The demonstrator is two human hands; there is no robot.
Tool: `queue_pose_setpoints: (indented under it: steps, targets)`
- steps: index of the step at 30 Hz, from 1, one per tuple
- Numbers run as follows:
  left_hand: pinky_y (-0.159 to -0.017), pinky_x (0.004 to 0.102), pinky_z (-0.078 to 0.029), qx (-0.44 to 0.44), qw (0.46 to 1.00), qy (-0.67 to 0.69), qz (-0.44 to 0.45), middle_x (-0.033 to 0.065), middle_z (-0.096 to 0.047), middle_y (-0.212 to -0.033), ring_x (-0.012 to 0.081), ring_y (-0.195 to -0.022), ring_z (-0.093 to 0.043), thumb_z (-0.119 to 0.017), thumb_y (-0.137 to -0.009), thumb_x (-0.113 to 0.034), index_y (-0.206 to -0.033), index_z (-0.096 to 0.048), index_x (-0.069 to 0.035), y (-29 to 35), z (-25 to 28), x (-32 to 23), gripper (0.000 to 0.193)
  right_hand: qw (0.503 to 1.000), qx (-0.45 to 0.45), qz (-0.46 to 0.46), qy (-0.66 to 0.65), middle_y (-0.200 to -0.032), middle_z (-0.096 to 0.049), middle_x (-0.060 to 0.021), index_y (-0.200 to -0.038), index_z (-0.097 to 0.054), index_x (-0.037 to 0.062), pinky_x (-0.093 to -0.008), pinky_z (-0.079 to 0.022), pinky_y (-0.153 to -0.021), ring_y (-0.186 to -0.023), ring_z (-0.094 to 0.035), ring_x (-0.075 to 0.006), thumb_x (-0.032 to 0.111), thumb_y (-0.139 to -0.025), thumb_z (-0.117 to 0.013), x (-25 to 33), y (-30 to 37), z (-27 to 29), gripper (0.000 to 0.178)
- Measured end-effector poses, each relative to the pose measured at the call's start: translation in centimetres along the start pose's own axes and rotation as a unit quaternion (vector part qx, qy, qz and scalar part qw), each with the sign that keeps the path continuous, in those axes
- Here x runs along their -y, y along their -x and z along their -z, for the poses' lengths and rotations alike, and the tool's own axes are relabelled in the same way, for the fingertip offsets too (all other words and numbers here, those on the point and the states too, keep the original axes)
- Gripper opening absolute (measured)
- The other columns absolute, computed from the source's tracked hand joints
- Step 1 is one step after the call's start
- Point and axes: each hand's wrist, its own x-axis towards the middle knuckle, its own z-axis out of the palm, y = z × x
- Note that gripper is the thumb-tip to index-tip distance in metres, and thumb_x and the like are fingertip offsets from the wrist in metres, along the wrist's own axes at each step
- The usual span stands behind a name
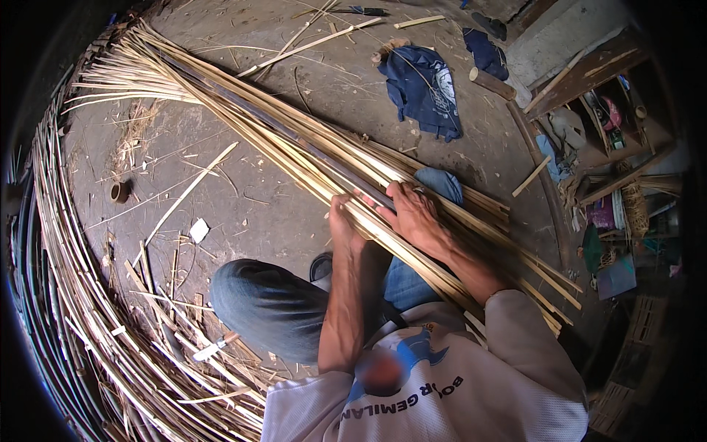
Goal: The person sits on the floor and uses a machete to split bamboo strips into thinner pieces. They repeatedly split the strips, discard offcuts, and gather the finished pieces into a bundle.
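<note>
A long bundle of pale split bamboo strips lies slantwise across my lap, from the far left to the near right. One darker strip runs along its top. My left hand is closed round the near edge of the bundle, its thumb on top and the other fingers partly hidden beneath. From above, my right hand grips the strips a little farther right, close to the dark one, with a ring on one finger. The strips fan out loosely at the far left end.
Beside my bent left knee lies a knife among bamboo scraps. Long bamboo strips curve along the left side. Dark blue cloth and a bamboo piece lie on the floor ahead. Cluttered shelves stand at the right.
</note>
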Motion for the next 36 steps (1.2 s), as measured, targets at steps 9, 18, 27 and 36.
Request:
queue_pose_setpoints:
  steps: [9, 18, 27, 36]
  targets:
    - [-0.089, 0.0431, -0.058, -0.017, 0.998, 0.032, -0.045, 0.0174, -0.060, -0.117, 0.0315, -0.099, -0.066, -0.056, -0.089, -0.022, -0.098, -0.053, -0.003, -0.2, -0.5, 0.4, 0.022, 0.991, -0.080, 0.047, 0.092, -0.103, -0.063, -0.0236, -0.103, -0.057, 0.0014, -0.0543, -0.052, -0.068, -0.082, -0.065, -0.0466, 0.018, -0.094, -0.062, -1.1, 0.3, -0.9, 0.019]
    - [-0.093, 0.0438, -0.056, -0.003, 0.999, -0.014, -0.053, 0.0204, -0.058, -0.123, 0.0315, -0.104, -0.064, -0.053, -0.091, -0.024, -0.128, -0.047, -0.003, -0.2, -0.9, 0.0, 0.043, 0.994, -0.011, 0.102, -0.035, -0.069, -0.066, -0.0228, -0.084, -0.066, -0.0059, -0.0452, -0.053, -0.061, -0.066, -0.067, -0.0388, 0.018, -0.096, -0.063, -2.6, -1.3, 0.7, 0.026]
    - [-0.086, 0.0400, -0.054, -0.046, 0.989, -0.129, -0.050, 0.0134, -0.059, -0.102, 0.0259, -0.098, -0.062, -0.054, -0.090, -0.020, -0.121, -0.053, -0.001, 1.5, -3.0, -1.9, 0.037, 0.849, 0.275, -0.093, -0.441, -0.087, -0.071, -0.0038, -0.104, -0.071, -0.0008, -0.0237, -0.055, -0.066, -0.076, -0.067, -0.0081, 0.028, -0.099, -0.065, -4.8, -3.0, 0.7, 0.030]
    - [-0.072, 0.0414, -0.058, -0.059, 0.995, -0.080, -0.009, 0.0186, -0.061, -0.099, 0.0288, -0.082, -0.065, -0.054, -0.089, -0.018, -0.110, -0.055, 0.008, 0.6, -1.4, -1.6, 0.034, 0.786, 0.344, -0.153, -0.490, -0.101, -0.071, -0.0035, -0.115, -0.067, 0.0005, -0.0248, -0.054, -0.080, -0.089, -0.066, -0.0083, 0.033, -0.099, -0.066, -5.4, -3.1, 1.3, 0.036]
